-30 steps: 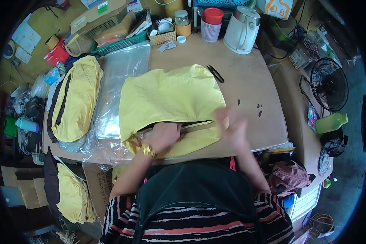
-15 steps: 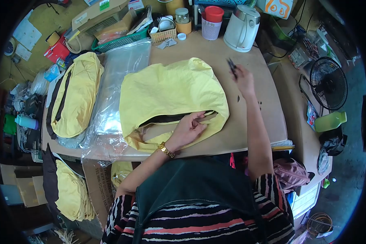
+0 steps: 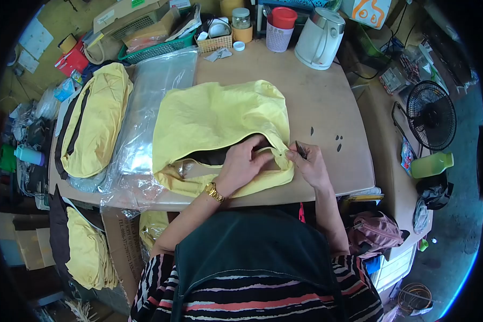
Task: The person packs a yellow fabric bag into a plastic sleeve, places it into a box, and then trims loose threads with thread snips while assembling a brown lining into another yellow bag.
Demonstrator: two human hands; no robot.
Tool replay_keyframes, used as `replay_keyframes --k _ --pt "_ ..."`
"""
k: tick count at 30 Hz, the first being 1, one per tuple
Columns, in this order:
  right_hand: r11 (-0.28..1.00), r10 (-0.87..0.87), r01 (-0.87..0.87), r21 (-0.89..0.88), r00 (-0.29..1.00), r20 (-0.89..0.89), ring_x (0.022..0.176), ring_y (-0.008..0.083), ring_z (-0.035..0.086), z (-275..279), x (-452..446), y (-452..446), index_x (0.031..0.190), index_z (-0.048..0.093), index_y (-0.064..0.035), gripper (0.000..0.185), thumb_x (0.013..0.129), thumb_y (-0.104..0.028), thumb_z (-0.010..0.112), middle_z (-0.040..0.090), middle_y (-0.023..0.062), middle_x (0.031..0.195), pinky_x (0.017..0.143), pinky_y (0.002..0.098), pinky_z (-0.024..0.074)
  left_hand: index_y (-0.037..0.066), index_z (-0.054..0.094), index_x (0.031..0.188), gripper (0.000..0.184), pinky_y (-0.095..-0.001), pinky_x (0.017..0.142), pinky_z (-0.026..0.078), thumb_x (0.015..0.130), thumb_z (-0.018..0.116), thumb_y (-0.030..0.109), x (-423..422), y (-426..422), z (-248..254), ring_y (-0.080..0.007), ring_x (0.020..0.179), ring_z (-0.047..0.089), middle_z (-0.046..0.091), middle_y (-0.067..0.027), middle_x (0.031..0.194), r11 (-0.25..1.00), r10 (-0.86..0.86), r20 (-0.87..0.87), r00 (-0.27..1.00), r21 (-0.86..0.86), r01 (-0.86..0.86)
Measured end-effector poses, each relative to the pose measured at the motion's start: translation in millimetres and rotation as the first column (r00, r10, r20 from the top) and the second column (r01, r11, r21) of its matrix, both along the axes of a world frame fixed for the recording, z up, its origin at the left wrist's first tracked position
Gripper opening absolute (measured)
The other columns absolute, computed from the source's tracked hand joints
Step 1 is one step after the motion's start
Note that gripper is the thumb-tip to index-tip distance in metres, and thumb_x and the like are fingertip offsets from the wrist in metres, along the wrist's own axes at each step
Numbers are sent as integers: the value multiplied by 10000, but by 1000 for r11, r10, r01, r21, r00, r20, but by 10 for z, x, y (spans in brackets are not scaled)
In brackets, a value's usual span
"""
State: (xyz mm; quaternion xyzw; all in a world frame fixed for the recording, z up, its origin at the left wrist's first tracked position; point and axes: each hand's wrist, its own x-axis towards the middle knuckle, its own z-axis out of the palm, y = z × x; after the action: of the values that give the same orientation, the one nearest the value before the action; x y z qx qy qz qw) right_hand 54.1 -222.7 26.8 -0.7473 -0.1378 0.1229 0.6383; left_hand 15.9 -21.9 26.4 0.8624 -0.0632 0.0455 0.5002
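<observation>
A yellow fabric bag (image 3: 214,112) lies flat on the table, its dark-lined opening facing me. At the right end of that opening, my left hand (image 3: 241,165) grips the bag's edge; some fingertips are hidden inside. My right hand (image 3: 312,169) is closed around small dark thread snips (image 3: 301,150), mostly covered by the fingers. Its fingertips touch the bag's right edge near the strap, close to the left hand.
Clear plastic sheets (image 3: 150,107) lie left of the bag, beside another yellow bag (image 3: 97,123). A white kettle (image 3: 319,40), a cup holder (image 3: 279,38) and a green basket (image 3: 158,52) line the back. A stack of yellow pieces (image 3: 88,252) hangs below left. A fan (image 3: 432,115) stands right.
My right hand has come down and left with the snips, from above the table to the bag's right edge. My left hand has reached further into the opening, and the bag's right side has drawn inward.
</observation>
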Motion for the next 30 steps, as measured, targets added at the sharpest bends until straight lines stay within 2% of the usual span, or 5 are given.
replay_keyframes --k 5,8,12,23,30 --pt "959 114 -41 279 961 -253 540 22 400 -67 -21 -45 801 630 -39 153 902 -152 650 489 -74 611 485 216 295 12 664 985 188 -322 602 480 890 624 168 17 165 75 -192 619 603 638 -93 744 969 -192 -176 965 -192 157" --pt "964 69 -12 264 976 -208 538 17 370 -28 -55 1 795 626 -49 170 912 -172 644 476 -76 605 490 212 277 -7 675 927 83 -235 649 513 850 665 19 -126 69 48 -116 721 639 653 -93 867 960 181 136 974 -237 -146" --pt "986 23 -14 166 998 -55 568 16 377 49 -105 66 795 610 -41 184 922 -172 637 458 -79 609 520 212 302 7 708 995 206 -243 709 517 792 712 -27 -263 0 64 -142 839 627 626 -103 951 974 125 366 922 -224 -43" --pt "934 145 -147 325 989 30 625 25 401 8 -155 192 797 565 -32 159 951 -71 561 485 -51 697 564 208 327 -16 702 1022 232 -219 753 485 793 717 -49 -266 -207 -125 -102 864 567 570 -61 997 733 133 141 981 -681 -1" --pt "936 97 -117 331 992 75 641 19 434 34 -219 297 803 576 -27 152 949 -69 568 513 -51 701 572 192 348 -16 626 865 42 -208 688 468 886 644 16 -253 -180 -28 -86 776 553 550 -47 917 868 257 259 931 -485 -104"
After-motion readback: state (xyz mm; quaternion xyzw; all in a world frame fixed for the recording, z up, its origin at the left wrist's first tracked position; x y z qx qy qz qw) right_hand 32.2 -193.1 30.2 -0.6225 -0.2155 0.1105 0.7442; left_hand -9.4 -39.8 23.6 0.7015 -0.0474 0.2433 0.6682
